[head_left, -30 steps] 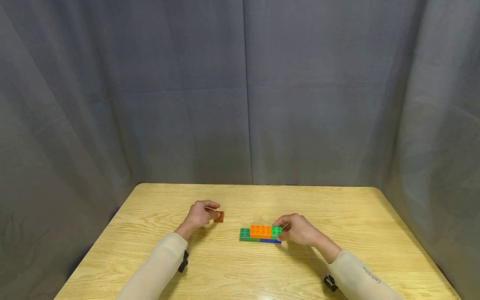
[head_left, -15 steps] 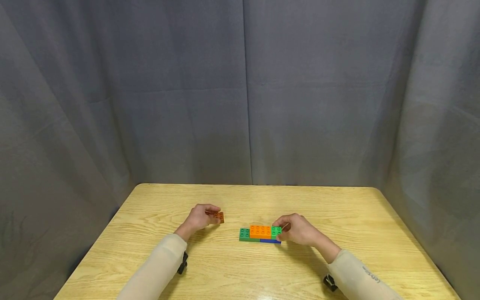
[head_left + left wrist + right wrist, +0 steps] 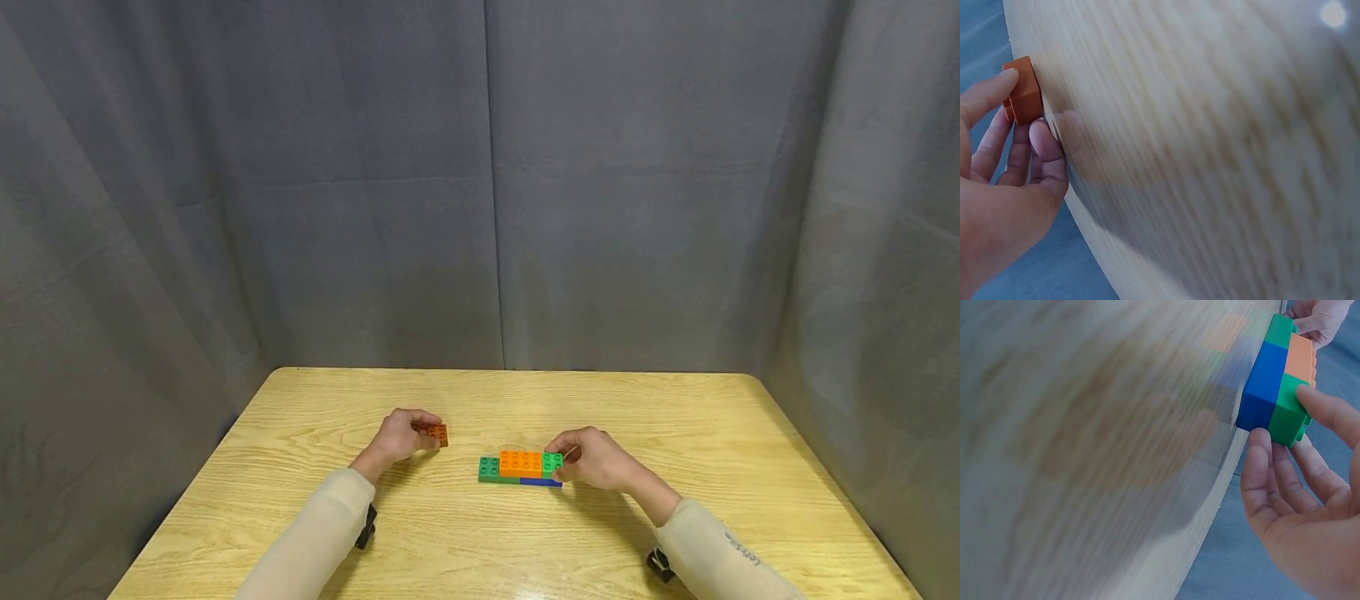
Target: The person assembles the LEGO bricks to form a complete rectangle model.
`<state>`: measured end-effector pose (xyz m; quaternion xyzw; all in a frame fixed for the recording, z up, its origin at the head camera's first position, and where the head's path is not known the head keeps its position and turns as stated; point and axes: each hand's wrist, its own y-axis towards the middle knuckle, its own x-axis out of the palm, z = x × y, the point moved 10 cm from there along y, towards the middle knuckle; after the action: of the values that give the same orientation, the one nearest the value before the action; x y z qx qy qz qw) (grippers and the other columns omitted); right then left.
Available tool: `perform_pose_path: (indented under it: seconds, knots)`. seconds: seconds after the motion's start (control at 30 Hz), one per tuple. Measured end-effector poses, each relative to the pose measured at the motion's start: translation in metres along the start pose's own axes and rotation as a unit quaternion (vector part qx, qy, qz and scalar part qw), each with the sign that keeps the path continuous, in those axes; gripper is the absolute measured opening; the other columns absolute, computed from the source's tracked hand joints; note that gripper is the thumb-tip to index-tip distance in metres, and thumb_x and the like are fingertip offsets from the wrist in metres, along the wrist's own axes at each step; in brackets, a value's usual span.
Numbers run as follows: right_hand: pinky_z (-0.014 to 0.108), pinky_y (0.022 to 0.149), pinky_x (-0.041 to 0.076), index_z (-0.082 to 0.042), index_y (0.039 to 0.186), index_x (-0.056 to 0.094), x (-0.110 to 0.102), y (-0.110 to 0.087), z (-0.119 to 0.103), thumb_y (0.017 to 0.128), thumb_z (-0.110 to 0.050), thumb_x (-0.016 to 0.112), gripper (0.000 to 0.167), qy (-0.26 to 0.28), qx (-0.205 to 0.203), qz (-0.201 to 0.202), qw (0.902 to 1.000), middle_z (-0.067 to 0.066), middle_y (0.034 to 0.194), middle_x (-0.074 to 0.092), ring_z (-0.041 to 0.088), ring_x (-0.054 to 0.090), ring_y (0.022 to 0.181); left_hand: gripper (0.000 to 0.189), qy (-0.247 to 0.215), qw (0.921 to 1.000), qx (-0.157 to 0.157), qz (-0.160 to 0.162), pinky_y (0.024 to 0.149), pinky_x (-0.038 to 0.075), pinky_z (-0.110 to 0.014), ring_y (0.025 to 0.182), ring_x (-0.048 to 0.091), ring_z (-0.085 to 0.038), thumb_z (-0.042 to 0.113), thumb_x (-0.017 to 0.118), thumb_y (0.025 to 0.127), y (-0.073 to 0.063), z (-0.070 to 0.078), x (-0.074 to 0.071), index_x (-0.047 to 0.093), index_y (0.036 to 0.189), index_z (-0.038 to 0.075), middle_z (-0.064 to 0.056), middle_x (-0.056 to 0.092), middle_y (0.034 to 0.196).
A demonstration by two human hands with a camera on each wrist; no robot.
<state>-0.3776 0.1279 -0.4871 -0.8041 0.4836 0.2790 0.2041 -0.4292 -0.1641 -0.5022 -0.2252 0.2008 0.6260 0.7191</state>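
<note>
My left hand [image 3: 401, 435] pinches a small dark orange toy brick [image 3: 1025, 90] between thumb and fingers, close over the table on the left. Right of it sits a two-layer block of bricks: a dark green brick [image 3: 489, 468] and a blue brick [image 3: 1263, 384] form the bottom. On top are a long orange brick [image 3: 521, 462] and a short bright green brick [image 3: 1290, 407] at the right end. My right hand [image 3: 596, 458] grips that bright green brick, thumb on its near side and fingers behind and at its end.
A light wooden table [image 3: 450, 542] lies under everything. Grey curtains [image 3: 375, 208] hang behind it and at both sides. A black wrist device [image 3: 366, 527] shows below the left sleeve, and another black device [image 3: 660, 565] below the right sleeve.
The dark orange brick has tipped slightly in my left hand, so its studs show more, and that hand has shifted slightly nearer. My right hand and the brick block stay in place.
</note>
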Motion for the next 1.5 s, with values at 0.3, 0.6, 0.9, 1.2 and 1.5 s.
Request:
perform_pose_path:
  seconds: [0.3,0.6,0.9,1.2,1.5]
  knots:
    - [0.037,0.080,0.057,-0.012,0.116,0.071,0.000,0.000,0.001,0.084,-0.016,0.080,0.033,0.002,0.006,0.001,1.0000,0.006,0.113,0.069,0.020,0.066,0.095,0.034,0.002,1.0000,0.001,0.001,0.080,0.056,-0.034,0.098,0.067,-0.022,0.001,0.079,0.082,-0.001,-0.001,-0.001,0.073,0.115,0.007,-0.011,0.071,0.111]
    - [0.037,0.080,0.057,-0.012,0.115,0.072,0.000,0.000,0.001,0.084,-0.015,0.080,0.032,0.000,0.005,0.002,1.0000,0.006,0.115,0.069,0.020,0.066,0.095,0.036,-0.006,1.0000,-0.002,0.001,0.078,0.055,-0.033,0.099,0.067,-0.021,0.004,0.078,0.084,-0.005,0.004,-0.003,0.072,0.119,0.008,-0.010,0.071,0.112]
    - [0.037,0.080,0.057,-0.012,0.114,0.072,0.000,0.000,0.001,0.084,-0.015,0.080,0.032,-0.002,0.001,0.003,1.0000,0.006,0.114,0.069,0.020,0.066,0.095,0.034,-0.013,0.9998,0.012,-0.010,0.077,0.054,-0.031,0.095,0.067,-0.017,0.008,0.079,0.084,-0.006,0.013,-0.002,0.073,0.117,0.012,-0.006,0.072,0.109]
    - [0.037,0.080,0.057,-0.012,0.115,0.072,-0.001,0.000,0.000,0.084,-0.015,0.080,0.032,-0.001,0.004,0.002,1.0000,0.006,0.113,0.069,0.020,0.066,0.096,0.035,-0.001,0.9994,0.028,-0.022,0.076,0.055,-0.032,0.095,0.067,-0.017,0.011,0.079,0.085,-0.011,0.026,0.004,0.072,0.120,0.013,-0.006,0.072,0.110]
    - [0.037,0.080,0.057,-0.012,0.114,0.072,-0.001,-0.001,0.001,0.084,-0.015,0.080,0.032,0.000,0.008,0.004,1.0000,0.006,0.114,0.069,0.019,0.065,0.094,0.037,0.008,0.9969,0.066,-0.041,0.080,0.055,-0.032,0.096,0.067,-0.018,0.009,0.080,0.084,-0.016,0.045,0.013,0.072,0.120,0.010,-0.006,0.073,0.109]
